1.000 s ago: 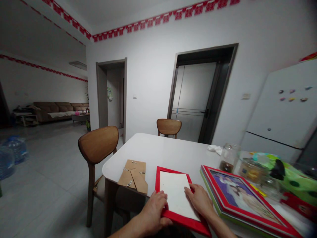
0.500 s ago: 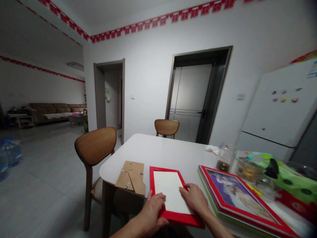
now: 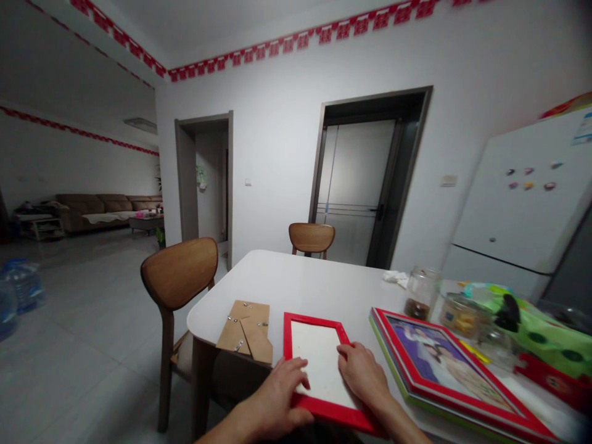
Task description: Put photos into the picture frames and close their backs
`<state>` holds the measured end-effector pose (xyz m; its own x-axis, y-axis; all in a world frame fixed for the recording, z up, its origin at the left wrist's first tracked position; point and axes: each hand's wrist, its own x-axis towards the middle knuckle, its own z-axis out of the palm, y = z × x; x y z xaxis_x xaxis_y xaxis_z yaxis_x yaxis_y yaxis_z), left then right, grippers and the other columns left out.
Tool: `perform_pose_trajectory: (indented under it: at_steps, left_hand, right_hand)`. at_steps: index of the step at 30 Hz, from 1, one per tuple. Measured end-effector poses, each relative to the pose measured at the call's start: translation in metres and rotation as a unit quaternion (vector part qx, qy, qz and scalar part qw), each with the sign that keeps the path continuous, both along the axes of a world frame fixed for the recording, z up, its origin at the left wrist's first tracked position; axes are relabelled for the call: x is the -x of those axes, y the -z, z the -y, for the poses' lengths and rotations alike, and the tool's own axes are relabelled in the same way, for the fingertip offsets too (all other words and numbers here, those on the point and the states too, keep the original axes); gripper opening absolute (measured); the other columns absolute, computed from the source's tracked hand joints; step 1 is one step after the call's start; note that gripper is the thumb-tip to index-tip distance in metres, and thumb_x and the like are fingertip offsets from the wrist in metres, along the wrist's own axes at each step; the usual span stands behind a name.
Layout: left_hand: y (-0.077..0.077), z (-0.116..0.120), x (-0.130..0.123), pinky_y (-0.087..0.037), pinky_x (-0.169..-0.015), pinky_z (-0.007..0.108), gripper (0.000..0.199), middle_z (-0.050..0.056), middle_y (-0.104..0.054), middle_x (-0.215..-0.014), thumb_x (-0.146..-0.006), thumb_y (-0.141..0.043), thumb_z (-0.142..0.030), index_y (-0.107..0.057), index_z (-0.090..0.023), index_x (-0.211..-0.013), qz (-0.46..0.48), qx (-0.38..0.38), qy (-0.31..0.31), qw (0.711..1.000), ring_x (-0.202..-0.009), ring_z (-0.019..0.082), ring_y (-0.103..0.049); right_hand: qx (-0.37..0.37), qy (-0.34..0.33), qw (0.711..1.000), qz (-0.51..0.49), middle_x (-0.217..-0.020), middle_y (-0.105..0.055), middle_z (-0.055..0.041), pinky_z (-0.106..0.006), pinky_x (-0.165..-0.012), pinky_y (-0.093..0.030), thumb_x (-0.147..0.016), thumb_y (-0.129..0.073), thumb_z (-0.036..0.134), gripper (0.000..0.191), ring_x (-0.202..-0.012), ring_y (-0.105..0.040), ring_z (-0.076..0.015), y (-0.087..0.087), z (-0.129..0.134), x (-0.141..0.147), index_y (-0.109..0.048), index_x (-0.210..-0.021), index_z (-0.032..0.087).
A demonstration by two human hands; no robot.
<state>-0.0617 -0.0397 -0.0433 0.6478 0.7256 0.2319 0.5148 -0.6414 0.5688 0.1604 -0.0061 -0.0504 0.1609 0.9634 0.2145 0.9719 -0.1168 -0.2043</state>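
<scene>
A red picture frame (image 3: 289, 338) with a plain off-white sheet (image 3: 319, 364) inside it lies at the table's near edge. My left hand (image 3: 282, 394) grips its lower left side, fingers over the border and onto the sheet, thumb at the bottom edge. My right hand (image 3: 363, 373) holds the right side, fingertips curled over the border by the sheet. Left of the frame rests a brown backing board (image 3: 247, 330) with metal clips and a stand flap. To the right, a larger red framed photo (image 3: 444, 364) lies on top of other frames.
Glass jars (image 3: 422, 296), a crumpled tissue (image 3: 396, 278) and a green plastic bag (image 3: 543, 336) stand along the right side of the white table (image 3: 287, 277). A wooden chair (image 3: 180, 274) is at the left, another chair (image 3: 311, 238) at the far side.
The red frame and both hands have shifted slightly to the right. The backing board and the stacked frames stay where they were.
</scene>
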Motion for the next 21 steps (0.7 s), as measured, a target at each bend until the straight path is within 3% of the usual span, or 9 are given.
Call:
perform_pose_trajectory:
  at_steps: [4,8,13,15,18,21]
  left_hand:
    - [-0.005,-0.023,0.036,-0.018,-0.101,0.04,0.063,0.009,-0.03,-0.134,-0.06,-0.062,-0.022,-0.039,-0.019,-0.118,-0.044,-0.057,-0.105,0.992,-0.123,0.022,-0.024]
    - [0.01,-0.052,0.067,-0.017,-0.099,0.046,0.068,0.013,-0.031,-0.133,-0.057,-0.056,-0.01,-0.037,-0.014,-0.123,-0.142,-0.078,-0.221,0.962,-0.122,0.027,-0.024]
    - [0.021,-0.058,0.079,-0.027,-0.098,0.034,0.059,0.008,-0.04,-0.128,-0.06,-0.05,-0.004,-0.044,-0.017,-0.117,-0.136,-0.095,-0.195,0.967,-0.117,0.019,-0.036]
    - [0.022,-0.055,0.081,-0.03,-0.096,0.031,0.053,0.004,-0.044,-0.125,-0.064,-0.048,-0.004,-0.046,-0.02,-0.114,-0.129,-0.103,-0.182,0.969,-0.114,0.015,-0.04]
    - [0.027,-0.055,0.09,-0.028,-0.097,0.039,0.056,0.006,-0.042,-0.127,-0.063,-0.049,-0.004,-0.044,-0.019,-0.117,-0.133,-0.119,-0.217,0.96,-0.116,0.019,-0.037]
    - [0.033,-0.061,0.105,-0.028,-0.097,0.042,0.056,0.004,-0.042,-0.127,-0.063,-0.048,-0.003,-0.045,-0.021,-0.117,-0.144,-0.139,-0.238,0.95,-0.117,0.021,-0.035]
  right_hand:
    - [-0.01,-0.01,0.999,0.035,-0.099,-0.055,-0.0146,-0.036,-0.066,-0.04,-0.077,-0.031,0.026,0.037,-0.09,-0.051,-0.0261,0.0,0.004,0.005,-0.058,-0.1,0.018]
    - [-0.002,-0.005,0.999,0.049,-0.098,-0.055,-0.0163,-0.039,-0.067,-0.04,-0.077,-0.032,0.029,0.037,-0.089,-0.051,-0.0273,0.003,0.006,0.005,-0.057,-0.102,0.017]
    - [-0.082,-0.007,0.996,0.048,-0.124,-0.041,-0.0169,-0.045,-0.082,-0.034,-0.076,-0.038,0.031,0.038,-0.109,-0.04,-0.0304,-0.005,0.007,0.022,-0.054,-0.108,0.017]
    - [-0.09,-0.064,0.994,0.008,-0.121,-0.045,-0.0139,-0.041,-0.087,-0.033,-0.077,-0.037,0.032,0.038,-0.111,-0.04,-0.027,-0.015,0.009,0.04,-0.055,-0.108,0.017]
    - [-0.07,-0.168,0.981,-0.062,-0.111,-0.055,-0.0098,-0.037,-0.088,-0.034,-0.079,-0.036,0.035,0.036,-0.105,-0.046,-0.0231,-0.027,0.013,0.071,-0.058,-0.102,0.019]
    - [-0.062,-0.221,0.966,-0.119,-0.105,-0.058,-0.0091,-0.035,-0.085,-0.037,-0.078,-0.037,0.034,0.035,-0.099,-0.05,-0.022,-0.028,0.017,0.091,-0.06,-0.099,0.018]
